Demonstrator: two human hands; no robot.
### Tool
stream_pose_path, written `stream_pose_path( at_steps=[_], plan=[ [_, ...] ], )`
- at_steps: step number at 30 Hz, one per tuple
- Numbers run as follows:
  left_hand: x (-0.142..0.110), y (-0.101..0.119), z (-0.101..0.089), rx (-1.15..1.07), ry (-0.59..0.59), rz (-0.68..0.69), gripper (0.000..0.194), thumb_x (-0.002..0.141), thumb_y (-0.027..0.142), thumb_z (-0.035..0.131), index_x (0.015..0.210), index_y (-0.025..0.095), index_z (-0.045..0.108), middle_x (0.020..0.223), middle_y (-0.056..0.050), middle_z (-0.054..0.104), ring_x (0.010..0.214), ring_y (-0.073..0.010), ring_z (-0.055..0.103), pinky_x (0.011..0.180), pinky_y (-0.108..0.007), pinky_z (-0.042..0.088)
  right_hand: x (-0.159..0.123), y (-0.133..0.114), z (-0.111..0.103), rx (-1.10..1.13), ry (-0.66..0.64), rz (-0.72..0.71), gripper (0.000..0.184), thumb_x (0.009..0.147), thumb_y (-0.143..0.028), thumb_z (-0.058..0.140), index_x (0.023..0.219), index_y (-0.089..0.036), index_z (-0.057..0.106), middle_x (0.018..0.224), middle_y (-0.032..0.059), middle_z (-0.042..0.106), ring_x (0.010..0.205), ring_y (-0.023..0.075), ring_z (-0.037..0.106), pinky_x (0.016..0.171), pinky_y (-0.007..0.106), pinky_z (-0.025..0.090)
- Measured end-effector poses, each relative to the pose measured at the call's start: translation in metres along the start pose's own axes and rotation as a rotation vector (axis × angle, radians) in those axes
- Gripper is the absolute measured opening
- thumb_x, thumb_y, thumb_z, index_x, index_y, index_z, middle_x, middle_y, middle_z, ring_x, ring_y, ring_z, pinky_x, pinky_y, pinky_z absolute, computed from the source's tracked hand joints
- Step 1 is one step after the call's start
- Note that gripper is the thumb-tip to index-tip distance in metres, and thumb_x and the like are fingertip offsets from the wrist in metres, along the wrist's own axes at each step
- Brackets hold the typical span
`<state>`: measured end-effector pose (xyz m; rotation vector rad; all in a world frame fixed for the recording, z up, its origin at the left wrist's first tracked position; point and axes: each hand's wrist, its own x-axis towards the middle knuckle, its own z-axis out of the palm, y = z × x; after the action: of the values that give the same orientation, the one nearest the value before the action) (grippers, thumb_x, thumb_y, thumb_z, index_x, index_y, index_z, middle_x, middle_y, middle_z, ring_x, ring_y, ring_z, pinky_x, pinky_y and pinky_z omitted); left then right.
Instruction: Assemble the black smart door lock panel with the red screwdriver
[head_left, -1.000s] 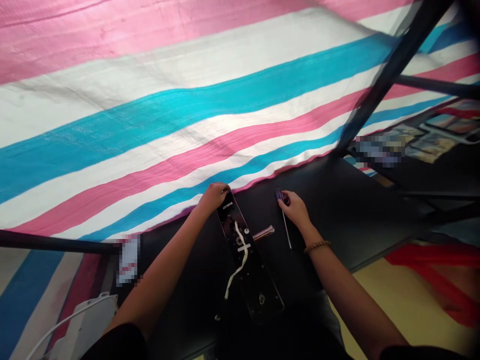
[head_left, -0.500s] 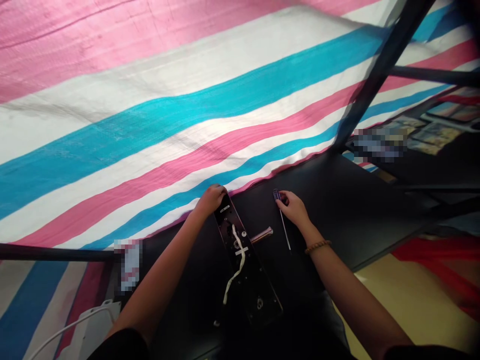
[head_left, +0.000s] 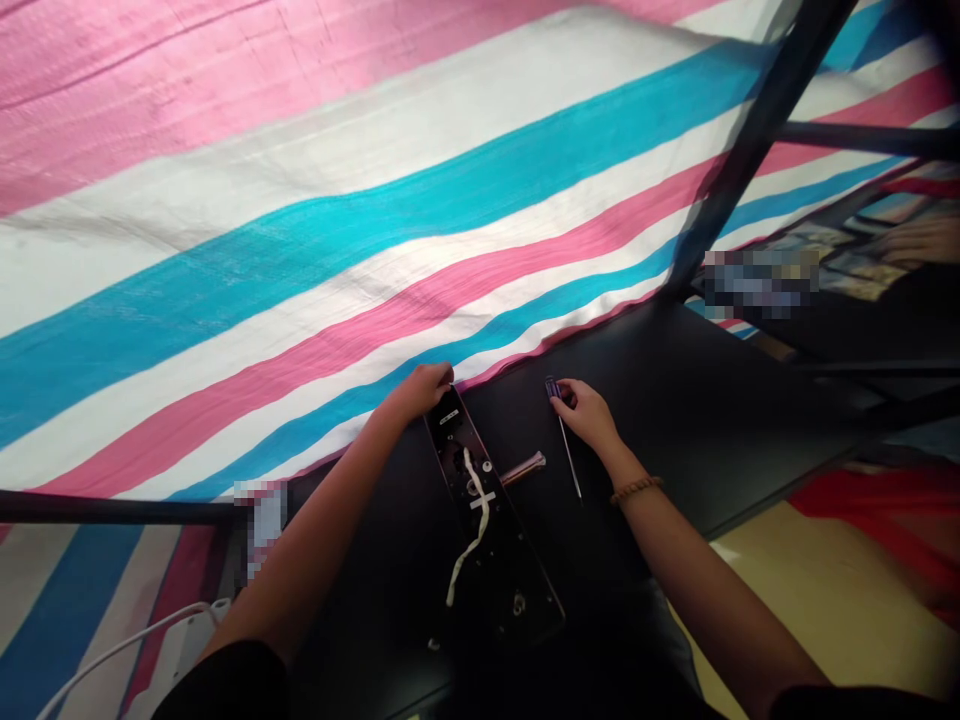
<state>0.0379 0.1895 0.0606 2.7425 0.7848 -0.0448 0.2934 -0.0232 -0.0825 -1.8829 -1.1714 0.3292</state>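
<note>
pinching a purple-handled screwdriver [head_left: 568, 450], the right hand [head_left: 589, 415] sits just beside a black door lock plate [head_left: 510, 570] on a dark table [head_left: 675, 400], the plate's top end gripped by the curled left hand [head_left: 424, 392].

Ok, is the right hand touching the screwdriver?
Touching: the head view shows the right hand gripping the purple handle of the screwdriver.

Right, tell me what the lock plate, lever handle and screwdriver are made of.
The lock plate looks like black-coated metal, given its straight edges, though hard plastic is possible. The lever handle seems polished metal, with a highlight. The screwdriver has a shiny steel-looking shaft and a glossy purple grip, probably plastic.
</note>
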Motion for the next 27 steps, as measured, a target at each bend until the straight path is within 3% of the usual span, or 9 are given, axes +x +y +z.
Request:
stream_pose_path(
  at_steps=[15,27],
  plan=[
    [0.015,0.007,-0.012,-0.034,-0.092,-0.084,0.014,0.078,0.024,0.060,0.086,0.022,0.070,0.086,-0.005,0.074,0.079,-0.0204,0.067,0.068,-0.027,0.047,0.001,-0.001,-0.001,0.022,-0.004,0.012,0.033,0.083,-0.034,0.061,0.112,-0.019,0.067,0.094,0.0055,0.069,0.072,0.0178,0.058,0.072,0.031,0.047],
    [0.009,0.015,0.007,-0.075,0.003,-0.180,0.028,0.080,0.017,0.058,0.099,0.019,0.078,0.096,-0.010,0.079,0.086,-0.0248,0.071,0.081,-0.034,0.053,0.001,-0.001,-0.002,0.033,-0.005,0.020,0.032,0.083,-0.034,0.061,0.111,-0.019,0.067,0.093,0.0052,0.069,0.072,0.0178,0.058,0.071,0.031,0.047]
  ],
)
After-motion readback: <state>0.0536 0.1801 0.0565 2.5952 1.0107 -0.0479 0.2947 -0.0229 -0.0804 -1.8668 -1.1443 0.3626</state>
